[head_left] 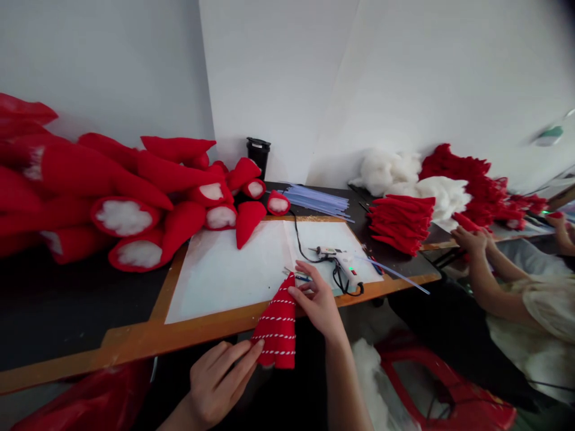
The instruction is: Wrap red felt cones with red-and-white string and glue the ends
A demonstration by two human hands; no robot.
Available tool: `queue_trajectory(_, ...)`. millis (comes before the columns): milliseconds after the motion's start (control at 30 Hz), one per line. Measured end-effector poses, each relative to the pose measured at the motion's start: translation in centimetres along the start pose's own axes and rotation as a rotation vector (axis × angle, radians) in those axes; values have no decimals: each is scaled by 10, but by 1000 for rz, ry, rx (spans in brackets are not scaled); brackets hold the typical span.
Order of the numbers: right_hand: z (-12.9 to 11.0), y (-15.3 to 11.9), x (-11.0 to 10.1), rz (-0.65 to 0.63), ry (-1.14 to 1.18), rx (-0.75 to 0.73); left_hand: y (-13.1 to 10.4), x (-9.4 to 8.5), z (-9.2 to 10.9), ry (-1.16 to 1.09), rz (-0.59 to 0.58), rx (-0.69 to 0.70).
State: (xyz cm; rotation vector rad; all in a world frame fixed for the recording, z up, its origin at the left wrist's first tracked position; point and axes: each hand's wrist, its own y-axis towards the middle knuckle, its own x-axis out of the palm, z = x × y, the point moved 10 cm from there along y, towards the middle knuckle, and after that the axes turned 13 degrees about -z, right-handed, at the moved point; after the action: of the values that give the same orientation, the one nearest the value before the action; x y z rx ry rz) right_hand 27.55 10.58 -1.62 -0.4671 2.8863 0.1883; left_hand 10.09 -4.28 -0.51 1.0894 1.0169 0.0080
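Observation:
A red felt cone with rows of white twisted cord (281,326) hangs between my two hands at the table's front edge, its tip pointing up and away. My left hand (224,377) pinches its lower left side between thumb and fingers. Up near the tip, my right hand (317,299) grips it with the thumb on top. Just beyond that hand, a white glue gun (344,263) lies on a white sheet (229,281), with a clear glue stick (395,274) poking out of its rear. Small tools beside the cone's tip are partly hidden by my right hand.
Stuffed red cones (148,179) are heaped at the left. Behind the sheet lie loose glue sticks (314,200) and a black container (258,157). To the right are stacked red felt pieces (402,221) and white stuffing (390,170). A co-worker's hands (471,239) hold red felt; a red stool (444,383) stands below.

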Motion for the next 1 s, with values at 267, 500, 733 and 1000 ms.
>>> queue_trajectory(267,3,8,-4,41,-120,5,-1,-2,-3,-8,11,-19)
queue_trajectory(500,-15,7,14,-220,-51,-41,1,-3,2,-5,4,8)
queue_trajectory(733,-11,-2,24,-392,98,-9,-3,2,2,-20,-15,-11)
queue_trajectory(1000,-12,-15,26,-389,48,-11,-3,2,6,-32,-6,-1)
